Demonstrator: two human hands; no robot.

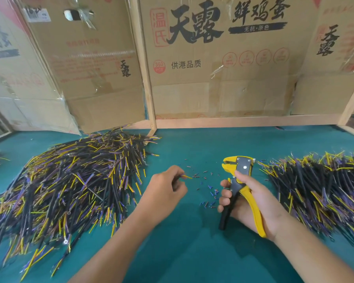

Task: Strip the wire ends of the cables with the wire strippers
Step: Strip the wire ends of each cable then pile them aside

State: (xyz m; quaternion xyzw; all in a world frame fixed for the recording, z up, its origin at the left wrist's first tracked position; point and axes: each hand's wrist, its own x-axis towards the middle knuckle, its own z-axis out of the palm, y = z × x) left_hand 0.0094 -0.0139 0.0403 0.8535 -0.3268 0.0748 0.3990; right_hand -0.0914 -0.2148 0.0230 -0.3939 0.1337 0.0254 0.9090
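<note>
Green matting [178, 252] is crossed by two bare forearms. Yellow-and-black wire strippers [240, 185] are gripped upright in the right hand [251, 203], fingers curled round both handles, head pointing away. One yellow wire end [186, 176] is pinched in the left hand [166, 187]. Insulation scraps [207, 190] are scattered between the hands. Cable heaps are seen outside each hand, left [70, 180] and right [319, 184], with cardboard boxes [223, 58] stacked beyond.
</note>
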